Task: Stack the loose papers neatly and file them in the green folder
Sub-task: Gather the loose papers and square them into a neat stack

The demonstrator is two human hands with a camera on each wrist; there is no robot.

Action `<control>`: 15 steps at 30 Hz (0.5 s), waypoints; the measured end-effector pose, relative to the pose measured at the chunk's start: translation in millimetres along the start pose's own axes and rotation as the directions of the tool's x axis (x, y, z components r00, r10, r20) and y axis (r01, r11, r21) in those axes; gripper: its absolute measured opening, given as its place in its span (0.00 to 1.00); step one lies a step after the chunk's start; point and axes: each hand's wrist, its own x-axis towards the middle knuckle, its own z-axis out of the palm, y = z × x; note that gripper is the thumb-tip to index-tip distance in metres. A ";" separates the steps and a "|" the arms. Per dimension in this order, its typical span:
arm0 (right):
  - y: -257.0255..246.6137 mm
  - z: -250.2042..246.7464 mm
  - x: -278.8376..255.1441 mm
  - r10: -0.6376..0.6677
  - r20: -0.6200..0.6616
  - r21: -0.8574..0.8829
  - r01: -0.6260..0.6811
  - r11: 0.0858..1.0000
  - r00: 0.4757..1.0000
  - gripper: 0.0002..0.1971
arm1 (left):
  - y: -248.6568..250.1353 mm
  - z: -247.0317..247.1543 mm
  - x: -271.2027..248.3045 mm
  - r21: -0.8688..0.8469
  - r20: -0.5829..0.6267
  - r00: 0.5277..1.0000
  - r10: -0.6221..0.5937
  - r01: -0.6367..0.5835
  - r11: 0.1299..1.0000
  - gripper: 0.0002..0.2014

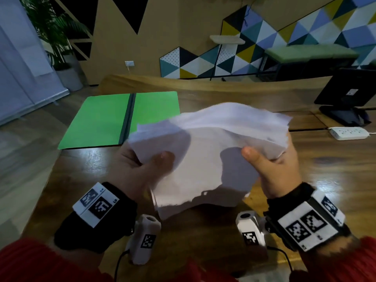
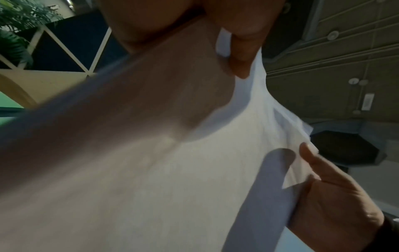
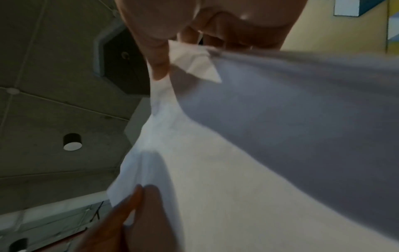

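A loose bundle of white papers (image 1: pixel 207 151) is held up above the wooden table, its lower edge near the tabletop. My left hand (image 1: pixel 142 165) grips the bundle's left edge, thumb on the near face. My right hand (image 1: pixel 270 165) grips the right edge the same way. The sheets are uneven, their top corners fanned out. In the left wrist view the papers (image 2: pixel 194 179) fill the frame, with the right hand (image 2: pixel 332 192) at their far side. The right wrist view shows the papers (image 3: pixel 248 153) and a folded corner. The green folder (image 1: pixel 114 119) lies open and flat, back left of the papers.
The wooden table (image 1: pixel 325 180) runs right and back. A white power strip (image 1: pixel 349 132) lies at the right, with a dark monitor (image 1: pixel 348 92) on its stand behind it. A potted plant (image 1: pixel 59 37) stands on the floor at the far left.
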 end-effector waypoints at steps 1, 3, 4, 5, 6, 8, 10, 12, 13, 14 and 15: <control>2.0 1.0 0.3 0.039 -0.011 -0.005 -0.039 0.999 0.999 0.42 | 1.7 0.8 0.2 0.018 0.024 1.000 -0.001 0.001 1.000 0.18; 2.4 3.5 1.6 0.061 -0.073 -0.042 -0.064 0.997 0.995 0.35 | 4.0 2.1 0.4 0.024 0.031 0.999 0.016 -0.017 1.000 0.18; 0.4 4.6 2.4 0.053 -0.082 -0.065 -0.058 0.996 0.995 0.28 | 4.5 2.4 1.8 -0.008 0.026 0.999 0.025 -0.025 1.000 0.16; -2.3 6.2 2.9 0.029 -0.097 -0.070 -0.036 0.997 0.995 0.22 | 6.9 4.5 2.7 -0.052 0.021 0.999 0.032 -0.031 0.998 0.15; -5.4 7.3 2.5 -0.008 -0.098 -0.062 0.002 0.998 0.995 0.19 | 8.3 5.3 3.7 -0.100 0.002 0.999 0.043 -0.043 0.994 0.15; -11.0 7.6 3.5 -0.053 -0.080 -0.007 0.053 0.999 0.995 0.16 | 12.2 7.1 5.5 -0.174 -0.052 0.996 0.073 -0.081 0.981 0.12; -16.2 9.3 6.3 -0.055 -0.061 0.052 0.058 0.997 0.997 0.18 | 15.6 5.6 8.6 -0.137 -0.072 0.991 0.109 -0.118 0.983 0.03; -20.0 11.0 7.7 -0.056 -0.053 0.058 0.059 0.997 0.997 0.20 | 16.9 3.0 13.0 -0.114 -0.063 0.993 0.105 -0.111 0.987 0.14; -23.3 13.2 7.9 -0.070 -0.048 0.013 0.071 0.997 0.996 0.21 | 15.0 2.2 16.5 -0.137 -0.053 0.995 0.080 -0.087 0.987 0.21; -26.8 15.8 7.8 -0.112 -0.040 -0.065 0.109 0.992 0.993 0.22 | 13.7 2.4 19.1 -0.163 -0.060 0.997 0.046 -0.055 0.985 0.25; -28.2 18.0 7.6 -0.173 -0.027 -0.167 0.167 0.972 0.984 0.24 | 13.5 3.8 21.8 -0.186 -0.056 0.998 0.014 -0.024 0.982 0.26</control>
